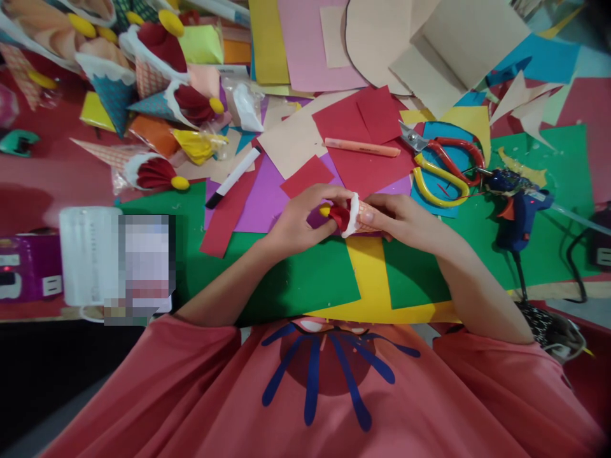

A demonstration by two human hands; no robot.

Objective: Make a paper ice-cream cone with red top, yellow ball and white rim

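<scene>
A small paper ice cream cone (363,216) lies sideways between my hands over the table. It has a checked orange cone, a white wavy rim, a red pleated top and a yellow tip pointing left. My right hand (398,215) wraps the cone part, thumb along its side. At the other end, my left hand (305,219) curls round the red top, its fingertips touching the white rim and the red part. Similar paper cones, such as a pink checked one (153,172) and a blue one (111,89), lie at the upper left.
Red-and-yellow-handled scissors (442,165) and a blue glue gun (518,213) with its cord lie to the right. A marker (233,177) and an orange pen (361,147) rest on coloured paper. A white mask (90,254) and a blurred-out phone (147,261) sit at left.
</scene>
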